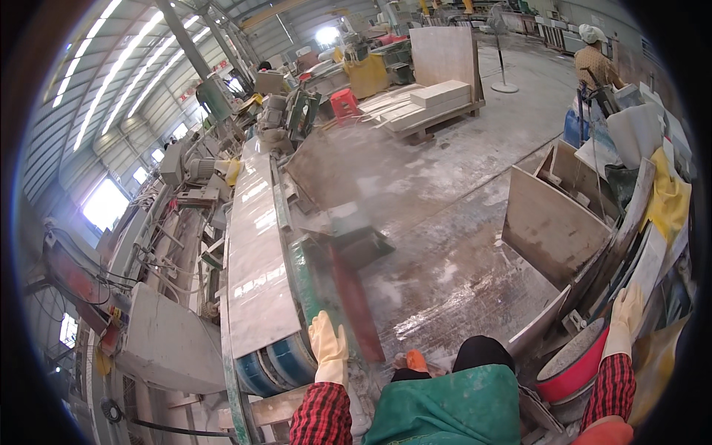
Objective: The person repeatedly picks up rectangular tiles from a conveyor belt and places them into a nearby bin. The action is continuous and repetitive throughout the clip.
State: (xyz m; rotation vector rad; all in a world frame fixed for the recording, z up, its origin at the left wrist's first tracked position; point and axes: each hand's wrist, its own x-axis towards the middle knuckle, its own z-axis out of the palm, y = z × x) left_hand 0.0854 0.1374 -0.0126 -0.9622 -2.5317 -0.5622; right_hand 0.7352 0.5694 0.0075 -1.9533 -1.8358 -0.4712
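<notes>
Both my hands wear cream rubber gloves below red-and-black checked sleeves. My left hand (328, 350) is open, fingers stretched out, beside the green side rail (305, 278) of a long conveyor; whether it touches the rail I cannot tell. On that conveyor lies a long pale stone slab (259, 245), its near end above a blue roller (278, 367). Off to the right, my right hand (627, 311) has its fingers extended at the lower end of a pale strip (647, 259). A red-sided round tub (571, 367) stands just below it. No held thing shows in either hand.
Brown boards (552, 222) form a bin at right, near a yellow cloth (667, 196). Machinery with motors (204, 169) lines the left. Ahead stand a pallet of pale slabs (423, 104), a red stool (344, 104) and a fan (504, 87). A co-worker (595, 63) is at far right.
</notes>
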